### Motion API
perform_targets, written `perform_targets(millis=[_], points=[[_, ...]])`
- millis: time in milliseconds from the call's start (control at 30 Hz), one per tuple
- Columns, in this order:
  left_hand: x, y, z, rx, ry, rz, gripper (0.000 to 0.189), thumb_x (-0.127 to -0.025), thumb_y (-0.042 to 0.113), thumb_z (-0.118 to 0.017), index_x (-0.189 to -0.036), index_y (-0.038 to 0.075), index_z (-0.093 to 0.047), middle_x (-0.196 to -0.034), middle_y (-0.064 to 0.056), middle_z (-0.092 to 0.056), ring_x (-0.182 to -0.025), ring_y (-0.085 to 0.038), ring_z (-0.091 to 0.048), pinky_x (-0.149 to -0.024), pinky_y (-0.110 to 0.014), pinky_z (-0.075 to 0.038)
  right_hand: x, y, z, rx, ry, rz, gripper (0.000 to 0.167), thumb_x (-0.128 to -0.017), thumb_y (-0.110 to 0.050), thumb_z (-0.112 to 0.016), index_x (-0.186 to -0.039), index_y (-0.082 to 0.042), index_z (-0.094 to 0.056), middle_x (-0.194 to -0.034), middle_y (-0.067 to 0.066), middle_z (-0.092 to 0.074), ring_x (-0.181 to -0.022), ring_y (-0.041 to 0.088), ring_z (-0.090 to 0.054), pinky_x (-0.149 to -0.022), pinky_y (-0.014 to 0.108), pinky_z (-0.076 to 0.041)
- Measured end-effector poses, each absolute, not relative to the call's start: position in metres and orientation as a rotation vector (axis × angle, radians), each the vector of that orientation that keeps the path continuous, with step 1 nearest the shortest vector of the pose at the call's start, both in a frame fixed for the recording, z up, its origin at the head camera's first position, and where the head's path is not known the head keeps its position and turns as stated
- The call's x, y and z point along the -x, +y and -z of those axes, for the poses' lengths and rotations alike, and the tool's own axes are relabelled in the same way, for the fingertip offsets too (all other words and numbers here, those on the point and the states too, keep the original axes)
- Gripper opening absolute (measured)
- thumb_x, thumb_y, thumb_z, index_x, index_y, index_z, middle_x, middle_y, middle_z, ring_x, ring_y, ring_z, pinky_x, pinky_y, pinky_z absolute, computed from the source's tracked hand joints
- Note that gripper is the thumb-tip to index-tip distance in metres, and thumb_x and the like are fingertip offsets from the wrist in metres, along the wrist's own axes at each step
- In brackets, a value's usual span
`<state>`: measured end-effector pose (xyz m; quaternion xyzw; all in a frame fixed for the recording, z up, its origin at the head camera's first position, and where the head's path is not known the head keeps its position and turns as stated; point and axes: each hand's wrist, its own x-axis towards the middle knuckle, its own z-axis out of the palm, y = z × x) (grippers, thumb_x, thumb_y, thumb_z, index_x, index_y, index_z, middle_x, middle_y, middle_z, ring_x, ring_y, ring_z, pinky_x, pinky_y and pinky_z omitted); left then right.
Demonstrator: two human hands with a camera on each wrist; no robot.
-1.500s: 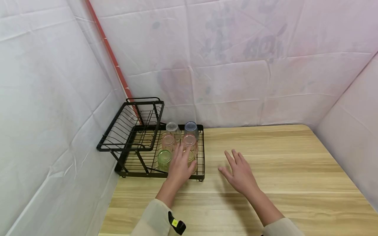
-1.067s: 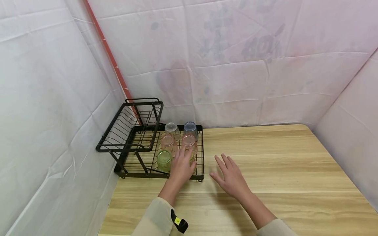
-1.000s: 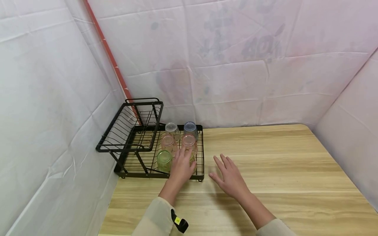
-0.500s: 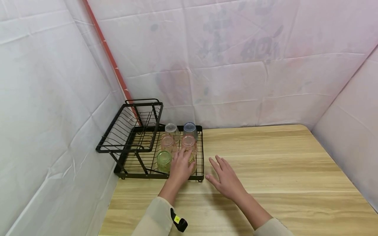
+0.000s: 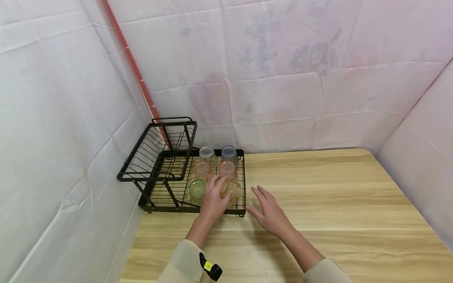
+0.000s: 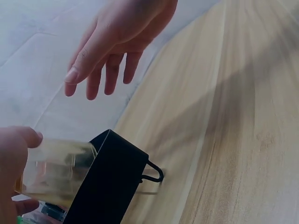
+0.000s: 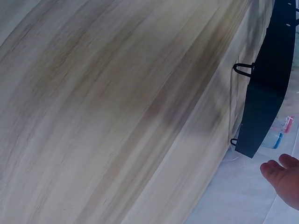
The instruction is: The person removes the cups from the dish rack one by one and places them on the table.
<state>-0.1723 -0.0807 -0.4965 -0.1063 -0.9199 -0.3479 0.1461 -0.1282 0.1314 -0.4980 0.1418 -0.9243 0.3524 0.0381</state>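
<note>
My left hand (image 5: 213, 199) grips a yellow-tinted glass (image 5: 233, 192) between thumb and fingers at the front right of the black dish rack (image 5: 170, 211). The glass leans to the right, its base toward my palm. In the left wrist view the glass (image 6: 56, 172) lies inside the rack's edge (image 6: 107, 177). Beside the rack's right front corner, my right hand (image 5: 269, 212) hovers over the table with fingers spread and nothing in them. Only part of that hand (image 7: 285, 179) enters the right wrist view.
Upside down in the rack stand a green glass (image 5: 196, 191), two pink ones, a clear glass (image 5: 207, 155) and a blue glass (image 5: 229, 154). The upper wire tier (image 5: 155, 151) rises at left. White sheeting (image 5: 269, 98) hangs behind the wooden table (image 5: 318, 196).
The left fingers have closed round the yellow glass, which has tipped to the right from upside down. My right hand has moved left toward the rack.
</note>
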Motion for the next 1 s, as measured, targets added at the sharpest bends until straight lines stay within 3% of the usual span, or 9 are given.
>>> perform_targets(millis=[300, 433, 667, 833, 1000], points=[[0.168, -0.085, 0.496, 0.272, -2.518, 1.328, 0.051, -0.090, 0.027, -0.072, -0.137, 0.018, -0.056, -0.144, -0.009, -0.049, -0.135, -0.030, -0.045, -0.106, -0.055, -0.042, 0.133, 0.128, 0.494, -0.368, -2.748, -1.374, 0.066, -0.096, -0.038, -0.062, -0.151, -0.009, -0.038, -0.152, 0.020, -0.040, -0.140, 0.040, -0.037, -0.110, 0.060, -0.034], [0.166, -0.085, 0.495, 0.259, -2.480, 1.391, 0.052, -0.090, 0.028, -0.072, -0.137, 0.016, -0.056, -0.142, -0.007, -0.051, -0.133, -0.030, -0.048, -0.105, -0.054, -0.043, 0.136, 0.127, 0.492, -0.320, -2.708, -1.533, 0.066, -0.097, -0.038, -0.060, -0.152, -0.009, -0.035, -0.152, 0.019, -0.039, -0.137, 0.043, -0.040, -0.107, 0.059, -0.039], [0.162, -0.083, 0.493, 0.222, -2.438, 1.663, 0.052, -0.092, 0.033, -0.069, -0.139, 0.019, -0.053, -0.138, -0.006, -0.056, -0.127, -0.034, -0.053, -0.088, -0.048, -0.056, 0.141, 0.126, 0.487, -0.226, -2.674, -1.756, 0.070, -0.098, -0.043, -0.057, -0.155, -0.014, -0.029, -0.155, 0.020, -0.034, -0.138, 0.045, -0.038, -0.110, 0.059, -0.036], [0.159, -0.078, 0.490, 0.240, -2.363, 1.839, 0.047, -0.093, 0.028, -0.069, -0.137, 0.020, -0.054, -0.136, -0.008, -0.058, -0.124, -0.032, -0.057, -0.091, -0.045, -0.055, 0.142, 0.125, 0.485, -0.159, -2.652, -1.854, 0.069, -0.098, -0.042, -0.058, -0.155, -0.017, -0.028, -0.154, 0.021, -0.036, -0.138, 0.044, -0.040, -0.108, 0.057, -0.039], [0.157, -0.074, 0.488, 0.212, -2.312, 2.007, 0.049, -0.094, 0.025, -0.067, -0.138, 0.011, -0.052, -0.137, -0.013, -0.054, -0.123, -0.035, -0.056, -0.093, -0.042, -0.055, 0.142, 0.125, 0.483, -0.121, -2.602, -1.978, 0.067, -0.099, -0.039, -0.057, -0.155, -0.017, -0.028, -0.152, 0.024, -0.038, -0.135, 0.044, -0.043, -0.105, 0.058, -0.041]])
